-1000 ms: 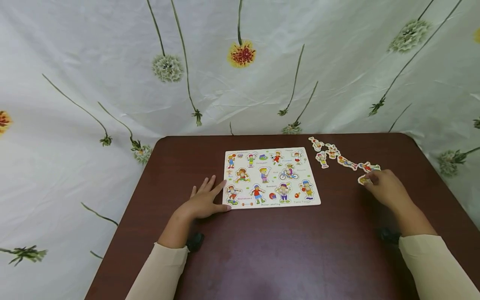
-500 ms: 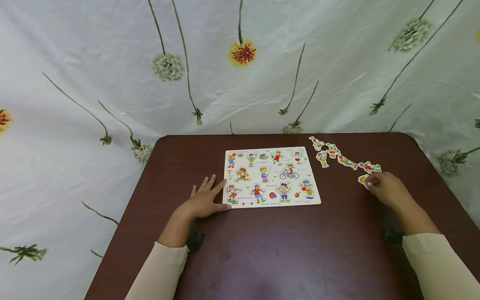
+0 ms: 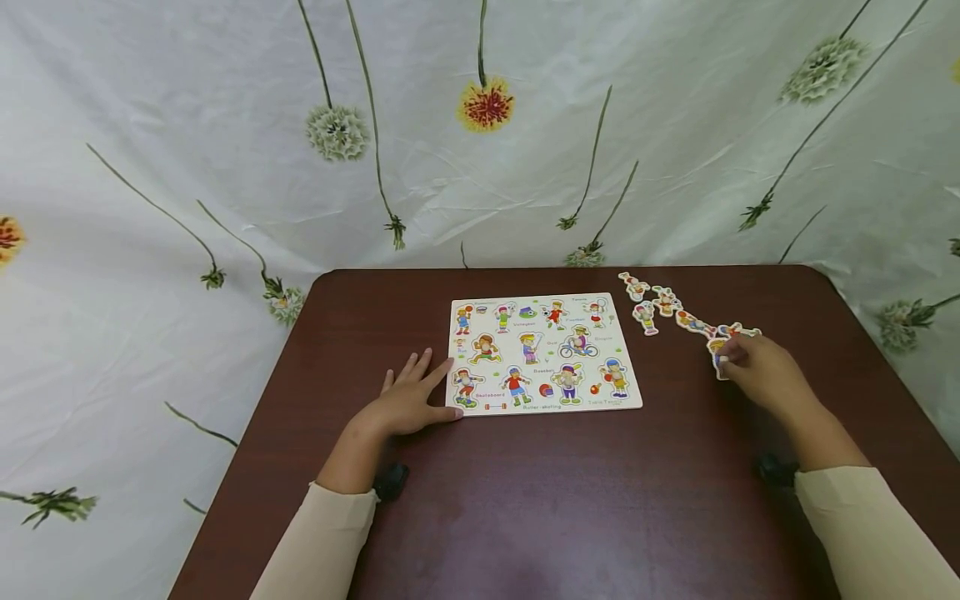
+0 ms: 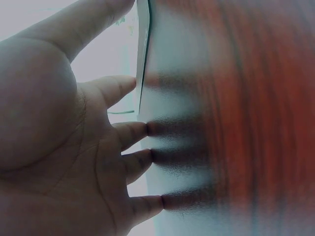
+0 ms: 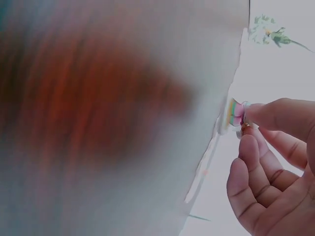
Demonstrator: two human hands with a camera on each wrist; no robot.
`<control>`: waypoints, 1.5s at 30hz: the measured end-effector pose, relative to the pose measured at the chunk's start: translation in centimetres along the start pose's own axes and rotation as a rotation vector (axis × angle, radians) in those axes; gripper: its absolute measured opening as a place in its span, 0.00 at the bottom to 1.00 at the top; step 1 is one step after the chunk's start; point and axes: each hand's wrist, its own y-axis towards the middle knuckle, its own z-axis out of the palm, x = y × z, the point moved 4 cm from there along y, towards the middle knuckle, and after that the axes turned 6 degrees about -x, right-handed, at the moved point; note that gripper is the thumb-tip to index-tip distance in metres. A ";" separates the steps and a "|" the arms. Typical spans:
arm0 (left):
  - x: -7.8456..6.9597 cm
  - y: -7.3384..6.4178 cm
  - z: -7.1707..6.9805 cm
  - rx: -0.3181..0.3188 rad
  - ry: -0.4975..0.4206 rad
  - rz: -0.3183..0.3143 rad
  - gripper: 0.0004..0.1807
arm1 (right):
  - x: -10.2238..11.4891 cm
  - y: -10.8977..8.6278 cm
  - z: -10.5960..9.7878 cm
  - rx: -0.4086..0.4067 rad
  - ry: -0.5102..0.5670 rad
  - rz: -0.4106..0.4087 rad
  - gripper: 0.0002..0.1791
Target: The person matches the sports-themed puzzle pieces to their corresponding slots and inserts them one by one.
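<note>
A white puzzle board (image 3: pixel 510 379) printed with sports figures lies on the dark wooden table. My left hand (image 3: pixel 405 408) is spread at its left side, thumb and forefinger at the board's edge, the other fingertips on the tabletop. To the right of the board, my right hand (image 3: pixel 768 375) pinches a figure-shaped puzzle piece (image 3: pixel 716 360) between thumb and fingers, partly hiding it. In the right wrist view a small knob (image 5: pixel 246 110) shows at the thumb tip. Just beyond this piece lies another puzzle piece (image 3: pixel 735 329), partly covered by the hand.
More loose figure pieces trail towards the table's back edge, among them a long slanted one (image 3: pixel 693 323) and an upright one (image 3: pixel 645 318). Behind the table (image 3: pixel 525 500) hangs a white flowered cloth (image 3: pixel 450 192).
The piece in my right hand has turned from slanted to nearly upright and shifted slightly left, close below the neighbouring pieces. My left hand has stayed at the board's edge.
</note>
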 end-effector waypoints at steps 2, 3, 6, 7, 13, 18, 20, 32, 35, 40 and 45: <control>0.0 0.0 0.0 0.001 0.002 0.000 0.51 | 0.6 0.2 0.1 -0.003 0.009 -0.010 0.09; 0.0 0.0 0.0 0.002 0.001 0.000 0.51 | 1.0 0.3 0.2 -0.001 0.014 -0.013 0.09; 0.0 0.0 0.0 0.002 0.002 -0.002 0.50 | 2.2 0.6 0.5 0.001 0.024 -0.027 0.09; 0.0 0.0 -0.1 0.001 0.002 -0.002 0.50 | 2.7 0.7 0.7 0.000 0.028 -0.033 0.09; -0.1 0.0 0.0 0.002 0.002 -0.003 0.51 | 5.3 1.2 1.4 -0.003 0.062 -0.065 0.08; 0.0 0.1 0.0 0.003 0.000 -0.005 0.51 | 7.2 1.8 2.3 0.008 0.102 -0.077 0.07; 0.0 0.1 -0.1 0.002 -0.001 -0.006 0.51 | 8.0 2.1 2.8 0.017 0.111 -0.082 0.06; 0.3 0.2 0.2 0.005 0.002 -0.005 0.51 | 13.5 3.3 5.8 0.062 0.150 -0.140 0.05; 0.3 0.2 0.3 0.006 0.003 -0.004 0.51 | 15.0 3.6 6.6 0.081 0.151 -0.159 0.06; 0.3 0.3 0.2 0.003 0.008 -0.002 0.51 | 17.3 4.0 7.6 0.084 0.142 -0.199 0.07; 0.2 0.2 0.1 0.005 0.008 -0.002 0.51 | 19.4 4.4 8.5 0.091 0.129 -0.229 0.07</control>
